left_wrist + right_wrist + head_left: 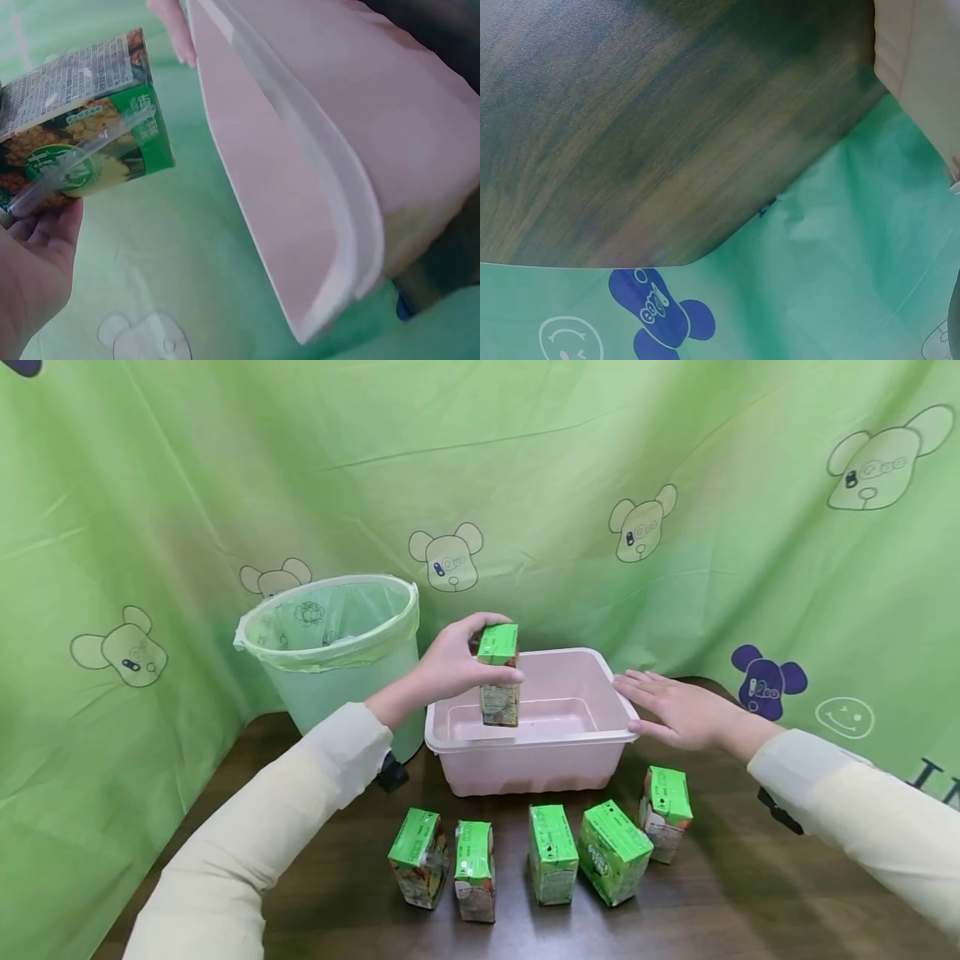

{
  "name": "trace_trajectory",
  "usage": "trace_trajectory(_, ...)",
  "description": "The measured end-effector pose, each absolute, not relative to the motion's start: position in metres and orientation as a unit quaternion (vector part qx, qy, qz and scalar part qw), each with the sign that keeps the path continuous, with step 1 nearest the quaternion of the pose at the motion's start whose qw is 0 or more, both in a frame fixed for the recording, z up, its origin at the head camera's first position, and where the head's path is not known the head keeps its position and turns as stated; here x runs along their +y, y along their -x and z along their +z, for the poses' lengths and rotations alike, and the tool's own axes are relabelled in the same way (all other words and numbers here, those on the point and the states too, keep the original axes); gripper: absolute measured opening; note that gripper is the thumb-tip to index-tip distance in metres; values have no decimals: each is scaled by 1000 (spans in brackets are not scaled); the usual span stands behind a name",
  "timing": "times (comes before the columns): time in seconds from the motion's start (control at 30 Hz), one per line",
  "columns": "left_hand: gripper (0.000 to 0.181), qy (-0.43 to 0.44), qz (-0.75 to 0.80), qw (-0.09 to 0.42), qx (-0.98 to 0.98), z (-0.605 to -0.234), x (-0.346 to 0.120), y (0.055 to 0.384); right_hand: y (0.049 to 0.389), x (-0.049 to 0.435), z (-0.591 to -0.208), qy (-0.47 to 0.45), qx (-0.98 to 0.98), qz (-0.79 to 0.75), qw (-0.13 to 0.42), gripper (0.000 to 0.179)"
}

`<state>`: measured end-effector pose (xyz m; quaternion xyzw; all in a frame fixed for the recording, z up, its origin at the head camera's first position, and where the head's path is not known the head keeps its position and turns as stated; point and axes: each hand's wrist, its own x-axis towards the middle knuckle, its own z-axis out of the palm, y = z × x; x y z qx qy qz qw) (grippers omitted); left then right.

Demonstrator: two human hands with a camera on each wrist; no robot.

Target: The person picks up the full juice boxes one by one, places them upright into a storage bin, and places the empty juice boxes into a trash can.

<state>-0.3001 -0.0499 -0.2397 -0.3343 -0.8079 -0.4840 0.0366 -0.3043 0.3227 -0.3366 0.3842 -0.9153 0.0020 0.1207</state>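
Observation:
My left hand point(453, 662) grips a green-topped juice box point(499, 703) between thumb and fingers, holding it upright over the pink plastic basin point(528, 770). A clear wrapped straw point(86, 154) runs along the side of this carton in the left wrist view. With fingers stretched out, my right hand point(678, 710) touches the basin's right rim. Several more juice boxes stand on the table in front of the basin, among them a left one point(420, 858), a middle one point(553, 853) and a right one point(666, 814). The right wrist view does not show the right hand.
A light green trash bin point(337, 668) with a liner bag stands left of the basin. The dark wooden table point(330, 877) lies below everything. Behind hangs a green curtain point(540, 468) printed with bear heads, close to the back of the bin and basin.

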Motion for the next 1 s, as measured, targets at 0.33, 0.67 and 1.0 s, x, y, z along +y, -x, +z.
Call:
trace_trajectory(0.33, 66, 330, -477, -2, -815, -253, -8, 316, 305, 324, -337, -383, -917, -2, 113, 64)
trace_trajectory(0.67, 68, 303, -462, -10, -834, -269, 23, 329, 304, 323, -337, -377, -920, 2, 104, 65)
trace_trajectory(1.0, 68, 309, -434, -23, -846, -282, 42, 339, 304, 324, -335, -383, -917, -6, 110, 66)
